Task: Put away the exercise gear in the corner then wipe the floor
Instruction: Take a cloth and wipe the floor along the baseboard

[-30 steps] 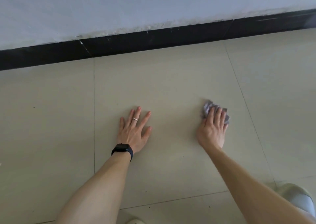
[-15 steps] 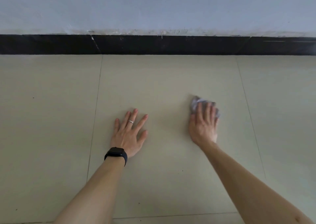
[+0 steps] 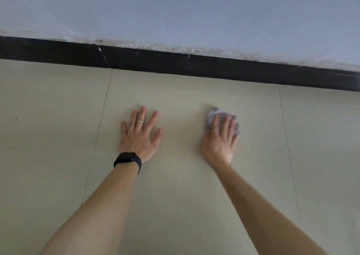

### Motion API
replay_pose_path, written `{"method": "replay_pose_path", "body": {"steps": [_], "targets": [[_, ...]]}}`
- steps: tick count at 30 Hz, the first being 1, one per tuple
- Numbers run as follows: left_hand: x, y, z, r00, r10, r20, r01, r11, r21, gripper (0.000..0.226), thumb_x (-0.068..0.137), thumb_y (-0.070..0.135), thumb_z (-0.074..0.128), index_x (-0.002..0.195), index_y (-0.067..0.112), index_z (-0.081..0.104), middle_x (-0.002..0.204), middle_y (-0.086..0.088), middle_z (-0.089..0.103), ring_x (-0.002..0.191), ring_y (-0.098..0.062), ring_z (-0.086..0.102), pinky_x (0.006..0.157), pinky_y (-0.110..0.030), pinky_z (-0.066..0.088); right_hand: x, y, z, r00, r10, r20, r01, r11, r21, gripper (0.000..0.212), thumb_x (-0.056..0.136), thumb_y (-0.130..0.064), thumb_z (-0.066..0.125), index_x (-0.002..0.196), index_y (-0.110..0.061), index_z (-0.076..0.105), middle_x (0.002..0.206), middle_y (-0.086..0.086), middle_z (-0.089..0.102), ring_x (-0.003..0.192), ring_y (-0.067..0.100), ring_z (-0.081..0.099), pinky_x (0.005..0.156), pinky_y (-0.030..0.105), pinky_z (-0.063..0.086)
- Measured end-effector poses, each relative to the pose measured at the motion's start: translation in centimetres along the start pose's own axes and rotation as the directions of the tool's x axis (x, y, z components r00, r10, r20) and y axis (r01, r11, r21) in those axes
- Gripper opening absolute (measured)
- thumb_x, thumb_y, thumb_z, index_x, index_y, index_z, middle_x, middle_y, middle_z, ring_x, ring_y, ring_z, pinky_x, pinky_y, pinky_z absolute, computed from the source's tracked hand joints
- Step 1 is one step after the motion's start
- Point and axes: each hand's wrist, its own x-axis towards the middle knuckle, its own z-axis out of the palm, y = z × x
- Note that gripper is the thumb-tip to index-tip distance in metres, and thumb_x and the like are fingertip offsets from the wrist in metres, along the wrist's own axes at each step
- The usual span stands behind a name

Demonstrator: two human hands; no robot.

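Note:
A crumpled grey cloth lies on the beige tiled floor, mostly under my right hand. That hand presses flat on the cloth with straight fingers and is blurred by motion. My left hand rests flat on the floor to the left, fingers spread, a ring on one finger and a black watch on the wrist. No exercise gear is in view.
A black skirting board runs along the foot of a pale wall just beyond my hands. Thin grout lines cross the floor on both sides of my arms.
My right hand has slid the cloth a little to the left across the tile. My head has tilted, so the skirting now slopes down to the right. The left hand stays planted.

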Motion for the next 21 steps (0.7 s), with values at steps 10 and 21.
{"method": "replay_pose_path", "body": {"steps": [10, 21], "targets": [[2.3, 0.1, 0.4, 0.995, -0.028, -0.094, 0.031, 0.999, 0.031, 0.061, 0.095, 0.065, 0.013, 0.151, 0.053, -0.007, 0.165, 0.01, -0.015, 0.152, -0.015, -0.009, 0.122, -0.049, -0.003, 14.7, 2.8, -3.4, 0.954, 0.283, -0.099, -0.275, 0.957, 0.091, 0.057, 0.106, -0.036, 0.024, 0.159, -0.017, 0.014, 0.167, 0.01, 0.006, 0.154, 0.025, -0.002, 0.122, 0.05, -0.001], [2.8, 0.0, 0.7, 0.998, -0.035, -0.06, 0.038, 0.998, 0.041, 0.063, 0.094, 0.064, 0.016, 0.153, 0.051, -0.003, 0.165, 0.01, -0.016, 0.153, -0.017, -0.008, 0.122, -0.052, 0.001, 6.4, -3.2, -0.4, 0.649, -0.713, 0.266, 0.747, 0.663, -0.046, 0.054, 0.105, -0.038, 0.024, 0.158, -0.025, 0.022, 0.166, -0.001, 0.016, 0.153, 0.017, 0.009, 0.123, 0.047, 0.015]]}}
